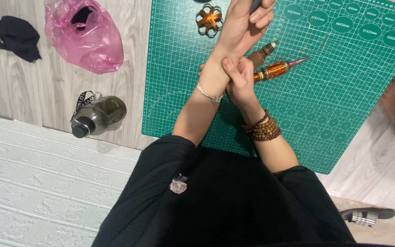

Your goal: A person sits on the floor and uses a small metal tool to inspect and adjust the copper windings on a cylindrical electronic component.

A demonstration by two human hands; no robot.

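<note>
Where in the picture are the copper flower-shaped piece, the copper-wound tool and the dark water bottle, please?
copper flower-shaped piece (209, 20): head view, on its centre where the copper bands cross.
copper-wound tool (277, 70): head view, on its copper-wound middle.
dark water bottle (101, 115): head view, on its smoky body.

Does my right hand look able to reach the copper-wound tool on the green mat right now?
Probably yes: the copper-wound tool lies just beside the right hand with bare green mat between, though that hand is clasped round the left wrist.

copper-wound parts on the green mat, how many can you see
2: a flower-shaped copper coil near the mat's top edge, and a copper-wound rod just right of the right hand. The arms may hide more.
</note>
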